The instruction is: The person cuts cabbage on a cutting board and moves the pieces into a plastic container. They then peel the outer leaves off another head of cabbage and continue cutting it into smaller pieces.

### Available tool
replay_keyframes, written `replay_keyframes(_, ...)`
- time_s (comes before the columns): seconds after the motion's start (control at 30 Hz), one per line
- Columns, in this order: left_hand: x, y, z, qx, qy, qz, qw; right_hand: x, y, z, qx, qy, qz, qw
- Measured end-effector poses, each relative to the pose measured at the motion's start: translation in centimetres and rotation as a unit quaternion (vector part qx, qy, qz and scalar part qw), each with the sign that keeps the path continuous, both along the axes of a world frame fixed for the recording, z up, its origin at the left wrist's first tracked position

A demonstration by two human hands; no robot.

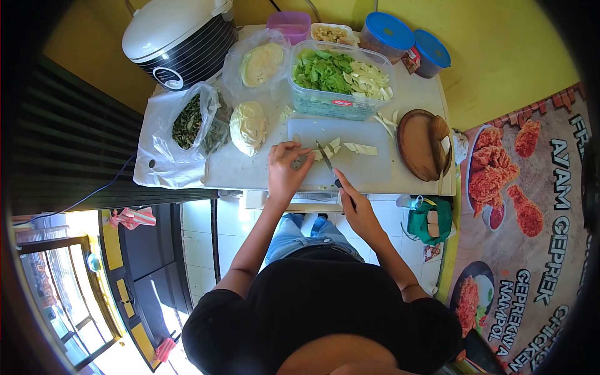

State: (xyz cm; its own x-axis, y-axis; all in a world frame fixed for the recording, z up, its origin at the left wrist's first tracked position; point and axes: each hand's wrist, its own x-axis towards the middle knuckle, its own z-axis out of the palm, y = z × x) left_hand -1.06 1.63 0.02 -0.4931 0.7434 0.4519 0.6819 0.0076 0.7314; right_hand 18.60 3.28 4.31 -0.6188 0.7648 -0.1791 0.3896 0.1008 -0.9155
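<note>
My right hand (354, 200) is closed round the dark handle of a knife (325, 157), whose blade points up and left over a pale cutting board (370, 134). To the left of the blade is my left hand (289, 167), its fingers bent over the board's left part; whether they hold anything is too small to tell. Cut pale cabbage pieces (332, 147) lie beside the blade, and a short row of cut strips (360, 149) is further right. Behind the board stands a clear tub (340, 103) with chopped green leaves (322, 70) and pale cabbage (367, 81).
A cabbage head (247, 128) sits left of the board, another (262, 64) on plastic behind it. Further left are a bag of dark greens (187, 125) and a rice cooker (181, 40). Wooden dishes (417, 147) stand right; blue-lidded tubs (389, 31) and a purple container (289, 25) are behind.
</note>
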Motion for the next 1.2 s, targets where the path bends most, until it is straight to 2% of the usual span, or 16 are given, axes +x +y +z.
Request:
replay_keyframes(0.17,0.0,0.0,0.0,-0.008,-0.004,-0.003,1.0,-0.2,-0.3,-0.7,0.027,-0.058,0.015,0.998)
replay_keyframes(0.23,0.0,0.0,0.0,-0.003,-0.005,-0.002,1.0,-0.5,-1.0,-1.1,0.081,-0.079,0.022,0.993)
replay_keyframes(0.47,0.0,0.0,0.1,0.008,0.011,0.0,1.0,-2.2,-0.1,-1.8,0.139,-0.08,0.012,0.987)
replay_keyframes(0.53,0.0,0.0,0.1,0.004,0.011,0.002,1.0,-1.3,-0.3,-1.7,0.101,-0.076,0.022,0.992)
replay_keyframes(0.67,0.0,0.1,0.0,0.003,0.007,0.005,1.0,0.7,-1.3,-2.0,0.106,-0.068,0.023,0.992)
replay_keyframes(0.73,-0.1,0.0,-0.1,0.004,0.01,0.0,1.0,1.3,-1.5,-1.7,0.047,-0.03,0.014,0.998)
replay_keyframes(0.87,-0.4,-0.1,0.0,-0.003,0.016,-0.013,1.0,1.7,-0.9,-1.1,0.004,-0.023,-0.008,1.0)
replay_keyframes(0.97,-0.5,-0.5,1.0,-0.048,0.087,-0.033,0.994,2.2,0.0,-0.3,-0.006,0.013,-0.025,1.0)
replay_keyframes(1.03,-0.7,-0.4,1.7,-0.086,0.146,-0.106,0.98,3.1,0.7,0.5,-0.016,0.019,-0.051,0.998)
replay_keyframes(1.07,-0.7,-0.1,1.6,-0.084,0.145,-0.108,0.98,3.3,0.9,-0.4,0.026,0.059,-0.068,0.996)
replay_keyframes(1.13,-0.8,0.9,1.1,-0.125,0.219,-0.195,0.948,4.2,1.4,0.1,0.018,0.06,-0.083,0.995)
replay_keyframes(1.2,-0.7,2.2,0.5,-0.144,0.246,-0.22,0.933,5.0,1.6,0.1,0.008,0.063,-0.097,0.993)
